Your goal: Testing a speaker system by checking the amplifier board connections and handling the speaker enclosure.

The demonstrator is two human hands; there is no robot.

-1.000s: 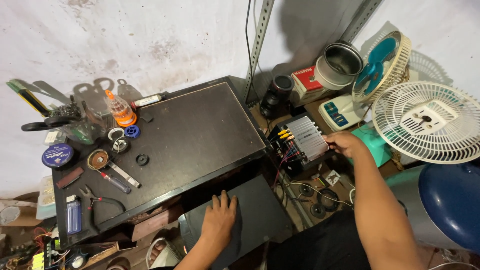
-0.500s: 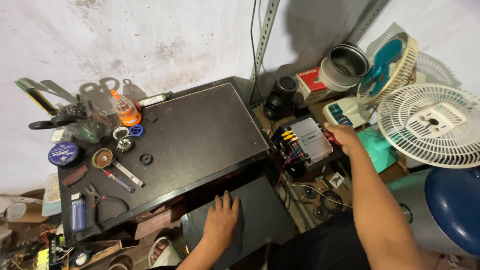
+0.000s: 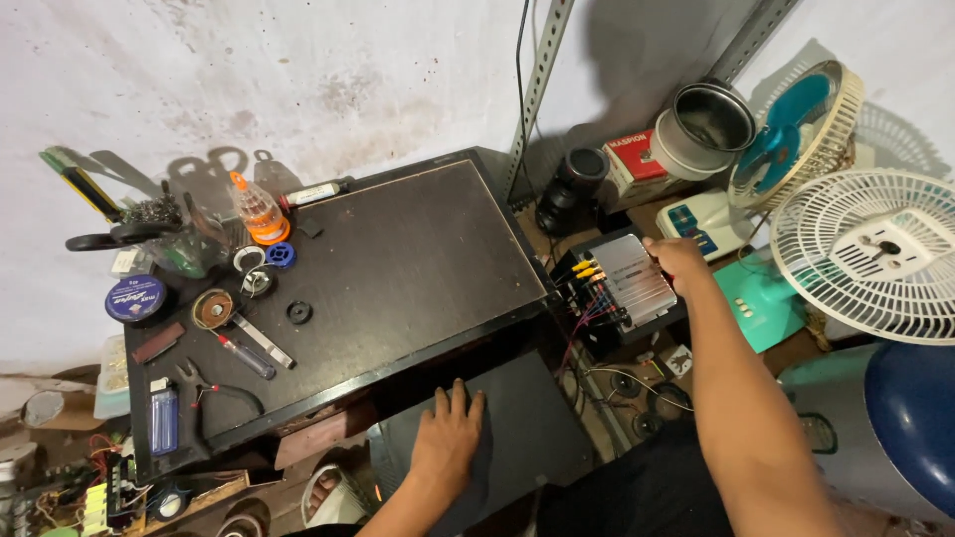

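The right hand (image 3: 674,259) reaches out to a metal box (image 3: 625,283) with yellow plugs and coloured wires at its near end, which sits on the floor clutter just right of the dark bench (image 3: 398,268). The fingers curl over the box's far right edge; how firmly they grip it cannot be told. The left hand (image 3: 448,438) lies flat and open, palm down, on a dark panel (image 3: 527,428) below the bench's front edge, holding nothing. On the bench's left part lie a solder reel (image 3: 213,308), a pen (image 3: 246,356), pliers (image 3: 214,388) and a blue lighter (image 3: 164,416). A white fan (image 3: 875,254) stands to the right.
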